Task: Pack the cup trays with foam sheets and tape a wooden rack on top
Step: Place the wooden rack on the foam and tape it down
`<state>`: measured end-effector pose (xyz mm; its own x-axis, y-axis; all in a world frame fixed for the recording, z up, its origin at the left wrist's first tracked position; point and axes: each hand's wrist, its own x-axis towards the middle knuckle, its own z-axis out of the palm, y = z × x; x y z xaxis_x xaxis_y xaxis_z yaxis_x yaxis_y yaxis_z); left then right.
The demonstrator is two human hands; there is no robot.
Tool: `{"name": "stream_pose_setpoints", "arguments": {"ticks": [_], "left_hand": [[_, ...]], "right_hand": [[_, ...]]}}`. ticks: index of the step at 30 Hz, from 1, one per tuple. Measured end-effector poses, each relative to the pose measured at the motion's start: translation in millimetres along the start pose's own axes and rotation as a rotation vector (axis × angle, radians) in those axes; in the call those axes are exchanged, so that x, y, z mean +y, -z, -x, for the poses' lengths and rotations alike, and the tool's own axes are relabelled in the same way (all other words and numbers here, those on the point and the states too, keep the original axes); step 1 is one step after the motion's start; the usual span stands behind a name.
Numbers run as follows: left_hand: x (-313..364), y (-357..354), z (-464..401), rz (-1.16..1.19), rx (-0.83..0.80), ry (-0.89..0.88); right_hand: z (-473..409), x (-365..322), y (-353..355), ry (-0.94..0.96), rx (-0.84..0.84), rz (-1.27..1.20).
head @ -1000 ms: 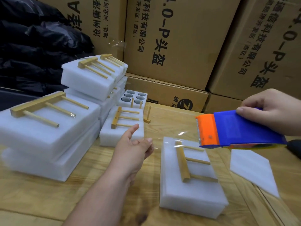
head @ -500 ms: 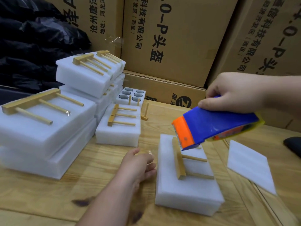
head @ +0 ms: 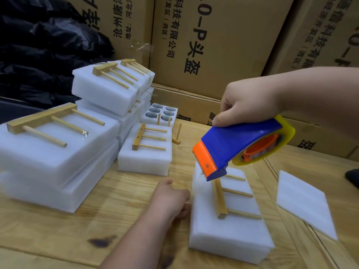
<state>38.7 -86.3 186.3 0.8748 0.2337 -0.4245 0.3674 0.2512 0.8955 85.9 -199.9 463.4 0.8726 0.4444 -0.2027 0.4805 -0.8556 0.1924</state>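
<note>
White, soft foam wraps the block-shaped foam pack [head: 229, 228] that sits on the pale wooden bench [head: 120, 216], near the front and a bit to the right. A small wooden rack with one flat bar and three thin pegs [head: 221, 199] lies flat on top of it.

The right hand [head: 246, 105] curls around the top of the blue and orange tape dispenser [head: 239, 146]. Its toothed orange mouth points down and is right at the far end of the pack, by the rack. The left hand [head: 171, 199] sits just beside the pack's left side with its fingers curled in. It may be pinching clear tape, but I cannot tell.

The pack looks light and squishy, so I think it can slide or dent if pushed hard. It is best to hold it by its long sides. The rack looks stiff and light, with thin pegs that might snap, so press on the flat bar. The tape looks shiny and sticky.

More done white foam packs with racks [head: 58, 144] are stacked on the left.
</note>
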Motion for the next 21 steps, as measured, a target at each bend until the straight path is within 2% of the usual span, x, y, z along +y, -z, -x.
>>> {"name": "stream_pose_setpoints", "arguments": {"ticks": [5,10,14,16,18,21], "left_hand": [[-3.9,-4.6,1.7,-0.227,0.020,-0.095],[-13.1,-2.3,-2.8,-0.498,0.138,-0.281],[-16.2,-3.3,2.9,-0.446,0.214,-0.446],[-12.6,-4.9,8.7,-0.255,0.101,-0.537],[-9.4,-7.8,16.4,-0.134,-0.128,-0.580],[-7.4,-17.3,25.2,-0.230,-0.348,-0.564]], "right_hand": [[-1.5,2.5,-6.6,-0.010,-0.037,-0.023],[0.6,7.7,-9.4,-0.015,-0.050,-0.067],[3.1,15.2,-13.5,-0.023,-0.064,-0.098],[3.6,21.2,-17.1,-0.028,-0.074,-0.116],[3.2,28.2,-21.3,-0.037,-0.087,-0.136],[1.3,40.5,-28.8,-0.052,-0.116,-0.169]]}}
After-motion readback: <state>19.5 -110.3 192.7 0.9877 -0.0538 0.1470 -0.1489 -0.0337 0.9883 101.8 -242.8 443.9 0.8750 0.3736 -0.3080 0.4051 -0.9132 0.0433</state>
